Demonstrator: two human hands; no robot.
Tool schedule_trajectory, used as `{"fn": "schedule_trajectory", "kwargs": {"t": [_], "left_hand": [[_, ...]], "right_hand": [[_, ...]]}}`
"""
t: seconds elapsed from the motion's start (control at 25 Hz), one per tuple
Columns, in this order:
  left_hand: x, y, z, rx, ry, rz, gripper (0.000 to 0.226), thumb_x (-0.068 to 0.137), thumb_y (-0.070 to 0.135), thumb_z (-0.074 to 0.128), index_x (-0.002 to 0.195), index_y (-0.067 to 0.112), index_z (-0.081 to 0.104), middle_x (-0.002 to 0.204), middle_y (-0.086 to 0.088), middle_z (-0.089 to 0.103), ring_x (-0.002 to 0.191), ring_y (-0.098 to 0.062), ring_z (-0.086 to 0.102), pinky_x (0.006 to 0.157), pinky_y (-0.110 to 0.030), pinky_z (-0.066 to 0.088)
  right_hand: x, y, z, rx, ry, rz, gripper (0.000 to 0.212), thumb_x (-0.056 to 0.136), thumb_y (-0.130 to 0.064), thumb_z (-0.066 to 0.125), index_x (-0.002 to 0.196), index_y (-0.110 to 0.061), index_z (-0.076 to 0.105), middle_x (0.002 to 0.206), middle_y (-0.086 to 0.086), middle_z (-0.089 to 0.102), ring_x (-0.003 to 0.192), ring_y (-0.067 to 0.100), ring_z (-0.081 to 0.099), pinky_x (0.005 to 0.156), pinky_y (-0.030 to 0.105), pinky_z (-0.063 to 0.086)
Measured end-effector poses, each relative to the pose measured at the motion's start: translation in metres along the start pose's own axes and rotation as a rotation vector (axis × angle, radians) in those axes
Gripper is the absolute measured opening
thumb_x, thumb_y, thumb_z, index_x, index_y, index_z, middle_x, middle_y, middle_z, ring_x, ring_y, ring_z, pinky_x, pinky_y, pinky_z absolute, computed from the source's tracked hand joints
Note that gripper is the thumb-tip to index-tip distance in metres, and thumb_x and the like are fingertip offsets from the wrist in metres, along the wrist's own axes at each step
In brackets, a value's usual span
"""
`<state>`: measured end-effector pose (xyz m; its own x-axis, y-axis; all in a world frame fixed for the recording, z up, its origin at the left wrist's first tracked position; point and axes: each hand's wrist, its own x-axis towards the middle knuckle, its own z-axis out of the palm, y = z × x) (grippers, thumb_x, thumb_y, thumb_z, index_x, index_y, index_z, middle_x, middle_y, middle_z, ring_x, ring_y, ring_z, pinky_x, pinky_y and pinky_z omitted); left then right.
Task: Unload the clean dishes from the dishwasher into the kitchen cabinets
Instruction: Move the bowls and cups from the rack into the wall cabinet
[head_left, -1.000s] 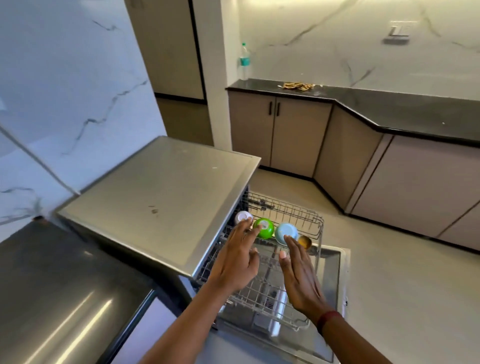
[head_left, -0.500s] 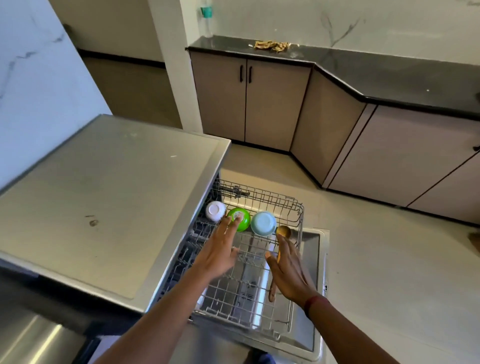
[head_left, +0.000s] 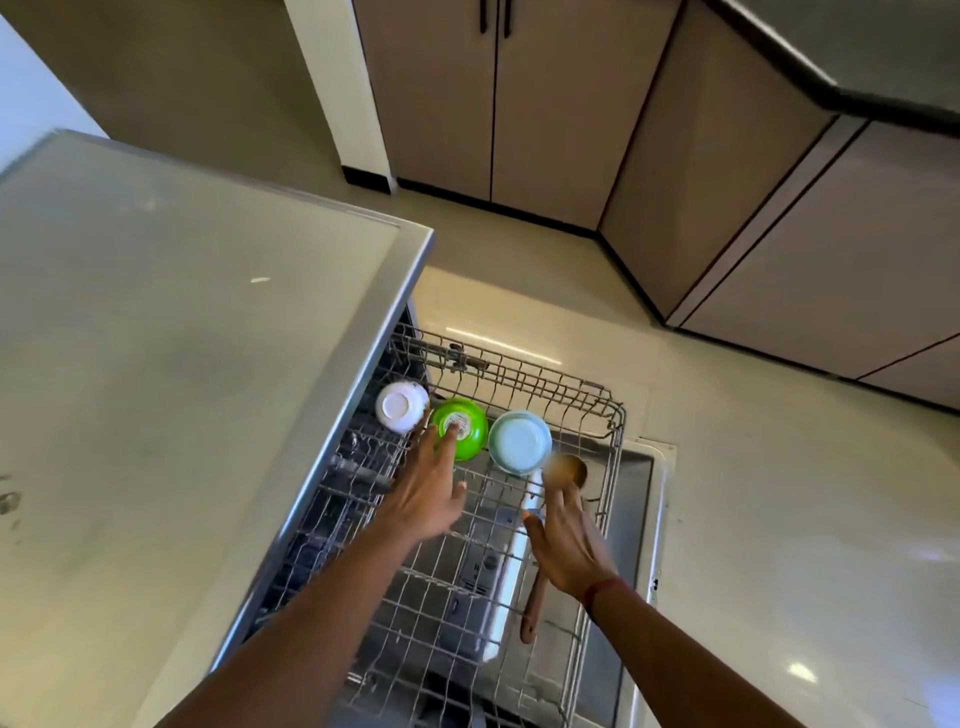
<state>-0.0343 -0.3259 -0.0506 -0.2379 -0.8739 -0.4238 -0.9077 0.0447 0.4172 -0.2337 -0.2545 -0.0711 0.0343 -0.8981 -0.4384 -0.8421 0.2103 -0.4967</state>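
Observation:
A wire dishwasher rack (head_left: 587, 410) is pulled out over the open door. Three upturned bowls stand in a row at its far end: a white bowl (head_left: 400, 406), a green bowl (head_left: 467, 426) and a light blue bowl (head_left: 519, 441). A wooden spoon (head_left: 571, 473) lies along the rack's right side, its handle running back under my right hand. My left hand (head_left: 426, 493) reaches forward with straight fingers, fingertips over the green bowl's near edge. My right hand (head_left: 566, 545) hovers with fingers extended just behind the spoon's head and the blue bowl, holding nothing.
The dishwasher's steel top (head_left: 182, 364) fills the left. Beige lower cabinets (head_left: 493, 93) with dark handles stand ahead, more cabinets (head_left: 831, 260) run under a dark counter at right. Pale tiled floor (head_left: 779, 493) lies beyond the open door (head_left: 644, 519).
The view has tilted down and closer to the rack. Both hands have moved forward toward the bowls; my left fingertips have stayed over the green bowl.

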Motion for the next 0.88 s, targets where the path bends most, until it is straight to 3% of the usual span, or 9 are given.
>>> {"fn": "schedule_trajectory", "kwargs": {"t": [0.28,0.48,0.88], "left_hand": [[0.054,-0.015,0.027,-0.19,0.085,-0.104,0.085,0.096,0.025,0.056,0.154,0.019,-0.005,0.161,-0.014,-0.008,0.148,-0.029,0.006,0.116,-0.034,0.019],[0.083,-0.022,0.049,-0.095,0.094,-0.082,0.079,0.094,0.023,0.059,0.155,0.021,0.009,0.161,-0.014,-0.005,0.149,-0.032,0.003,0.115,-0.04,0.029],[0.142,-0.033,0.069,0.034,0.07,-0.122,0.1,0.083,0.031,0.074,0.154,0.029,0.004,0.161,-0.013,-0.008,0.148,-0.034,-0.001,0.117,-0.042,0.017]], "right_hand": [[0.062,-0.003,0.005,-0.185,-0.023,0.042,0.072,0.095,-0.029,0.053,0.152,-0.018,0.011,0.156,0.016,0.013,0.139,0.038,0.027,0.098,0.046,0.049],[0.104,-0.002,0.011,-0.264,-0.017,0.026,0.078,0.091,-0.021,0.058,0.153,-0.019,0.012,0.161,0.017,0.002,0.145,0.04,0.016,0.105,0.046,0.042],[0.155,0.012,0.033,-0.365,-0.037,0.022,0.106,0.083,-0.024,0.071,0.153,-0.027,-0.01,0.16,0.017,-0.014,0.146,0.044,0.002,0.115,0.05,0.029]]}}
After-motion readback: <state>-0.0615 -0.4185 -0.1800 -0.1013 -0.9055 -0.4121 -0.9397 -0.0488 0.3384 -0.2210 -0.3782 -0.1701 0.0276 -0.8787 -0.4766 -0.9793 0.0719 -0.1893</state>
